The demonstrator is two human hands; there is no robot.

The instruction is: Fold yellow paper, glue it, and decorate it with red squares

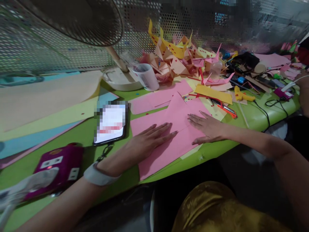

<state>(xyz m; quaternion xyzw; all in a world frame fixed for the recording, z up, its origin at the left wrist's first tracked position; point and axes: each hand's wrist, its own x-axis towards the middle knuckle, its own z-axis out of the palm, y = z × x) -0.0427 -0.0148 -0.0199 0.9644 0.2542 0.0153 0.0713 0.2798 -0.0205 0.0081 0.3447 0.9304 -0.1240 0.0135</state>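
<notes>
A sheet of pink paper [154,162] lies near the front edge of the green table, with a corner pointing up at its far side. My left hand [154,138] rests flat on the sheet's left half, fingers stretched out. On the right half lies my right hand [205,126], palm down with the fingers spread. A faint line, a crease or an edge, runs across the paper between the two hands. Beyond the sheet lies another pink strip [145,103]. A phone [112,124] with a lit screen sits left of my left hand.
A purple power strip [61,161] with a white plug stands front left, below large coloured sheets [48,100]. A fan [116,61] and white cup [146,77] stand behind. Folded paper pieces [176,61] pile up at the back. Rightward lie a utility knife [225,108] and yellow glue gun [242,94].
</notes>
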